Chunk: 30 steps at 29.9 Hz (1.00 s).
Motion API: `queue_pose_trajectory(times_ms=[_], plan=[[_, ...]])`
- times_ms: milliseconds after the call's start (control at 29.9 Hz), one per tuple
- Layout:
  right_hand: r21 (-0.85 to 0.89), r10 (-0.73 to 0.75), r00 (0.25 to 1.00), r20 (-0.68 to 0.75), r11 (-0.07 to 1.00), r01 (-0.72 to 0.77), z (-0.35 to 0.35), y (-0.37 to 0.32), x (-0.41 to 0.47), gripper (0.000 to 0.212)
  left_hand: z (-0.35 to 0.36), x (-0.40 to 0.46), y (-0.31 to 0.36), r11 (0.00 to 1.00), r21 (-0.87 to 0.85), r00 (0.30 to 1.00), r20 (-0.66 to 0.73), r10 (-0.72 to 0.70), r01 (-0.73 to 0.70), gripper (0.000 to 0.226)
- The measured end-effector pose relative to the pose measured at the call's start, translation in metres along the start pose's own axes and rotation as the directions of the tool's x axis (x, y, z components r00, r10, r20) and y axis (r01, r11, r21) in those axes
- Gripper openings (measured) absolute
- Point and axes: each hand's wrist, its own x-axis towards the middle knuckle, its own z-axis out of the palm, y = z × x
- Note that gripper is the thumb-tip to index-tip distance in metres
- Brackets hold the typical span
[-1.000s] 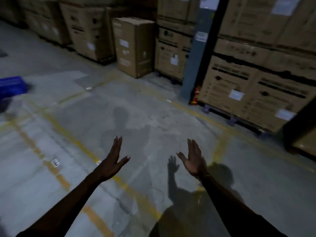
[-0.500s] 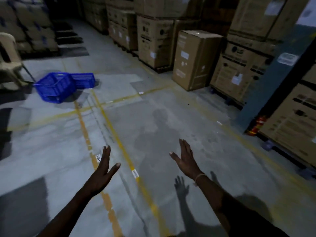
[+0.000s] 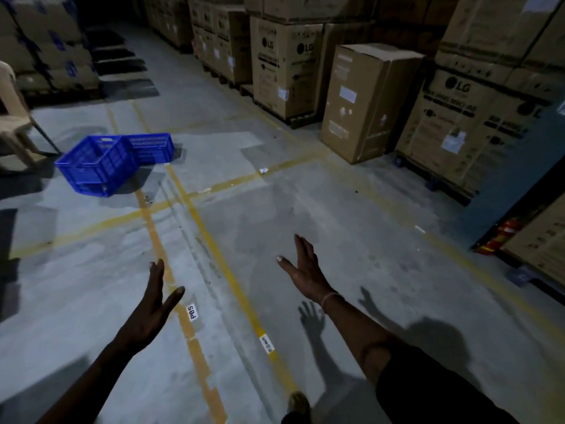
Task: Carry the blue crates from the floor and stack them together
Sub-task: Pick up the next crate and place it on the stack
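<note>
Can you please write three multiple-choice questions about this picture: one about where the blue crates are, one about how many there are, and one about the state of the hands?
1. Where are the blue crates?
A. On the floor, far left, beside a chair
B. On top of the cardboard boxes
C. In the person's arms

2. How many blue crates are visible?
A. One
B. Two
C. Five

3. What are the hands doing?
A. Both grip a crate
B. Only the left holds a box
C. Both are open and hold nothing

Answers:
1. A: they sit on the concrete floor next to the chair.
2. B: a nearer crate and a second one behind it.
3. C: the left hand and right hand show straight fingers over bare floor.
</note>
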Motion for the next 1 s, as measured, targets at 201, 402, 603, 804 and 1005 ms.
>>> queue_pose_trajectory(times_ms=[201, 402, 603, 804, 1005], plan=[[0.004, -0.026, 0.999, 0.042, 1.000, 0.026, 0.021, -0.021, 0.148, 0.093, -0.035, 0.126, -0.022, 1.000, 0.012, 0.999, -0.048, -0.015, 0.015, 0.084], [-0.001, -0.048, 0.995, 0.083, 0.999, 0.048, 0.028, -0.061, 0.299, 0.091, -0.078, 0.251, -0.025, 0.997, -0.055, 0.991, -0.115, -0.065, 0.059, 0.084], [-0.042, -0.097, 0.987, 0.132, 0.994, 0.103, 0.045, -0.122, 0.427, 0.087, -0.123, 0.350, -0.030, 0.988, -0.120, 0.975, -0.185, -0.122, 0.101, 0.081], [-0.059, -0.100, 0.972, 0.212, 0.992, 0.115, 0.110, -0.180, 0.553, 0.090, -0.191, 0.443, -0.084, 0.975, -0.165, 0.956, -0.230, -0.183, 0.147, 0.081], [-0.047, -0.087, 0.973, 0.212, 0.994, 0.099, 0.211, -0.240, 0.690, 0.089, -0.300, 0.560, -0.164, 0.974, -0.157, 0.942, -0.268, -0.201, 0.164, 0.083]])
